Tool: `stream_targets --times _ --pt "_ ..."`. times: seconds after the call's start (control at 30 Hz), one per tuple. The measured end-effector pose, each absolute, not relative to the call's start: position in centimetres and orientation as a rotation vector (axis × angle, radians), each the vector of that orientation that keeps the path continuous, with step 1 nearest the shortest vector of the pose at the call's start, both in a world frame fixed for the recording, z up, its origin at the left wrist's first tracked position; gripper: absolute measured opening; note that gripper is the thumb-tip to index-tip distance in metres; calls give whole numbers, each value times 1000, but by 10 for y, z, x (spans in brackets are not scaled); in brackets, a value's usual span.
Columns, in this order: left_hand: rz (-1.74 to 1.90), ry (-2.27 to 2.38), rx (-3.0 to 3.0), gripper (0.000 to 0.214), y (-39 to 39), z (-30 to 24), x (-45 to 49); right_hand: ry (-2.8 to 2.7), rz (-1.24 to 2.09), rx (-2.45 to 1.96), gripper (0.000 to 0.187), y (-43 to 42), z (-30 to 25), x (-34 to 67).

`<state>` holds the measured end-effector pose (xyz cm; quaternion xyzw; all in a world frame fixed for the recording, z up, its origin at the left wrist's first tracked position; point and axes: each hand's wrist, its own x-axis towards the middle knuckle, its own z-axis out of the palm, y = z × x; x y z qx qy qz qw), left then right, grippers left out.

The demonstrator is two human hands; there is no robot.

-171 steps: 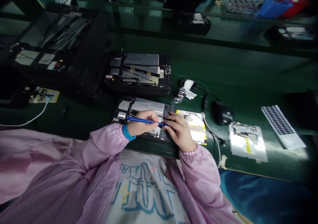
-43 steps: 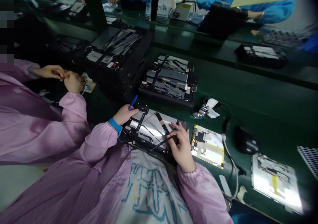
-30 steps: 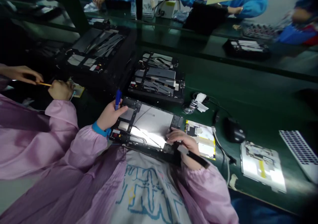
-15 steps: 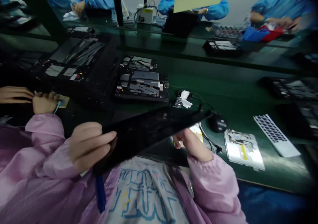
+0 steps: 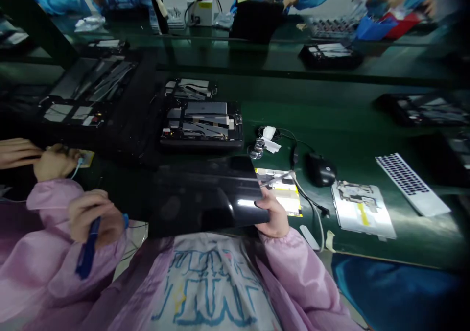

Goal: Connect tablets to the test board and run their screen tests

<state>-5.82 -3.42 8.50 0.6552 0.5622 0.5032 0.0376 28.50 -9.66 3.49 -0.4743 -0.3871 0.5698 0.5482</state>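
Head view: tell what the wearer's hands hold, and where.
Right hand: the black tablet, by its lower right corner. Left hand: a blue pen, around its barrel.

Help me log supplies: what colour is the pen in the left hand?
Blue pen, clearest in the head view.

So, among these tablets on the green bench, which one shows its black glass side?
The tablet held in the right hand: its glossy black side faces up. The opened tablet lying behind it shows metal inner parts instead.
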Motion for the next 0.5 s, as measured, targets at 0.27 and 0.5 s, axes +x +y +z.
stream_targets --times 0.27,0.5 --pt "1439 1308 2350 16 -37 99 20 -965 1337 -1331 41 -99 21 270" --pt "308 897 2269 21 -13 109 123 -988 953 -1746 50 -105 12 332"
